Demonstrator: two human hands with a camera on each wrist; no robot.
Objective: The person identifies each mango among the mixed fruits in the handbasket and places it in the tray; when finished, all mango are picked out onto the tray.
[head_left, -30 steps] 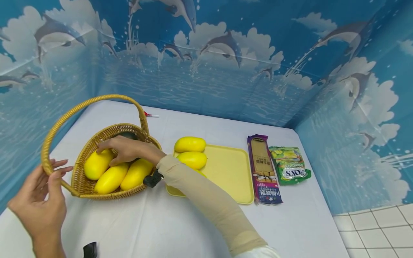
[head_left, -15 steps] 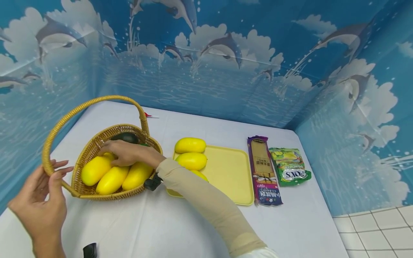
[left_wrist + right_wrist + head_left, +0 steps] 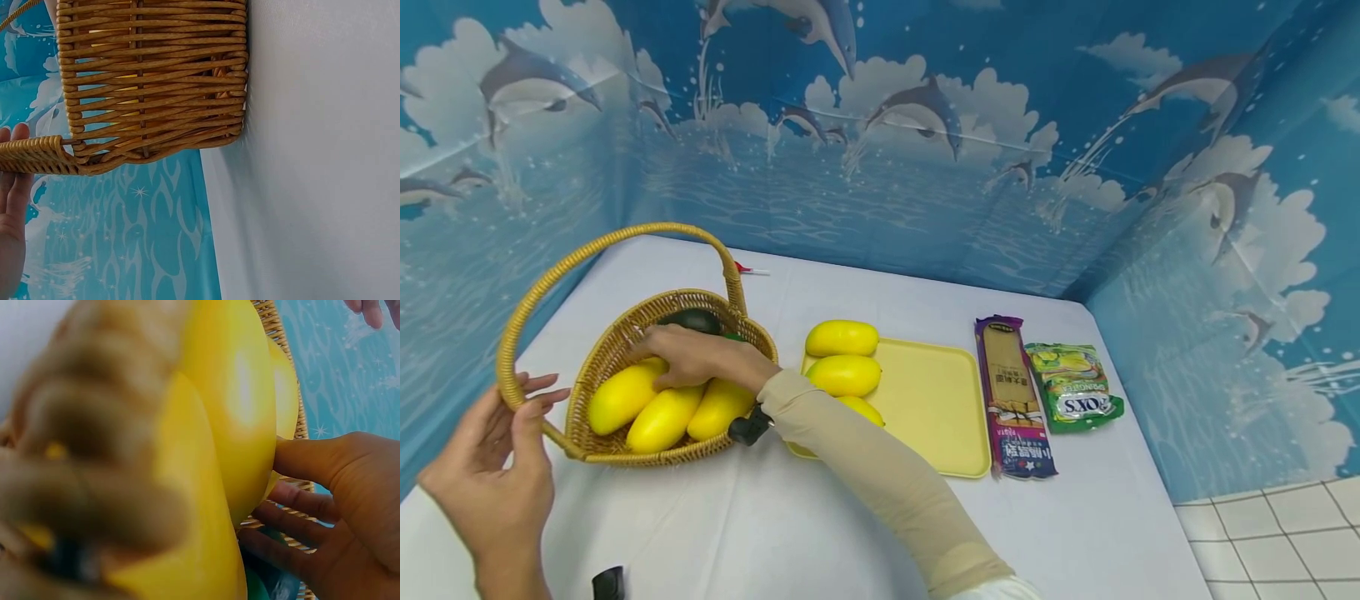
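A wicker basket (image 3: pixel 576 437) with a tall arched handle stands at the left of the table. Around the left base of its handle (image 3: pixel 512 392), my left hand (image 3: pixel 497 467) has the thumb in front and the fingers behind. Several yellow mangoes lie inside. My right hand (image 3: pixel 681 354) reaches in over them, its thumb and fingers at either side of the upper end of the left mango (image 3: pixel 625 397). In the right wrist view the hand (image 3: pixel 350 500) has its thumb against yellow skin and its fingers reaching down past it. A dark green, rounded thing (image 3: pixel 692 319) lies behind.
A yellow tray (image 3: pixel 936 400) stands mid-table, with several more mangoes (image 3: pixel 846 375) at its left side. To its right lie a purple pasta pack (image 3: pixel 1013 396) and a green pouch (image 3: pixel 1073 387). A red-and-white stick (image 3: pixel 751 269) lies behind, and a black object (image 3: pixel 608 583) at the front.
The left mango in the basket has shifted left and down, and more of the dark green thing shows. My right hand has moved only slightly; my left hand stays at the handle.
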